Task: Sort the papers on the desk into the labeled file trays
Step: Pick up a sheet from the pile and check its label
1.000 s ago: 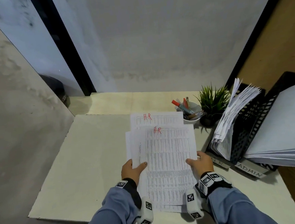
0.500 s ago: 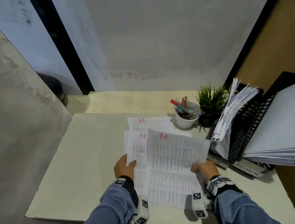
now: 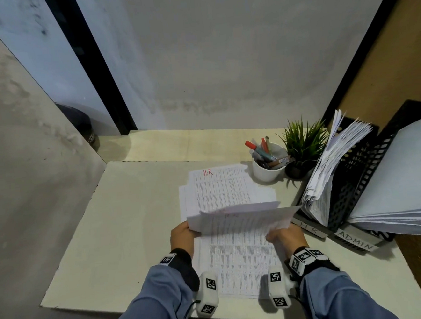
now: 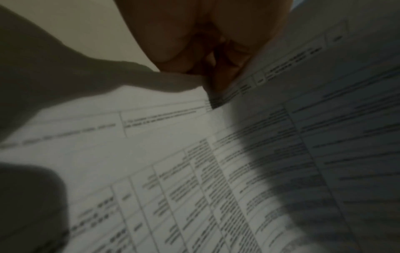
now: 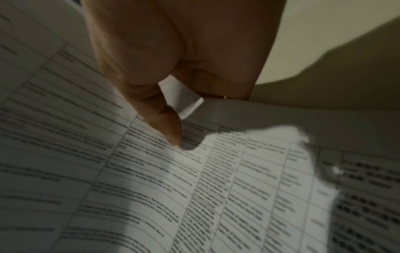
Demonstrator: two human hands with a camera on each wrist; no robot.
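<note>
The head view looks forward and down from above the desk (image 3: 133,215), facing the back wall. Each wrist view sits very close to the printed sheets (image 4: 194,171), looking along its own hand. All three views share those sheets (image 5: 194,188) and the desk.

"h.r" – top sheet (image 3: 219,186); "admin" – tray label (image 3: 354,242)

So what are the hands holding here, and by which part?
Printed sheets, lifted off the desk: left hand grips their left edge, right hand pinches their right edge.
</note>
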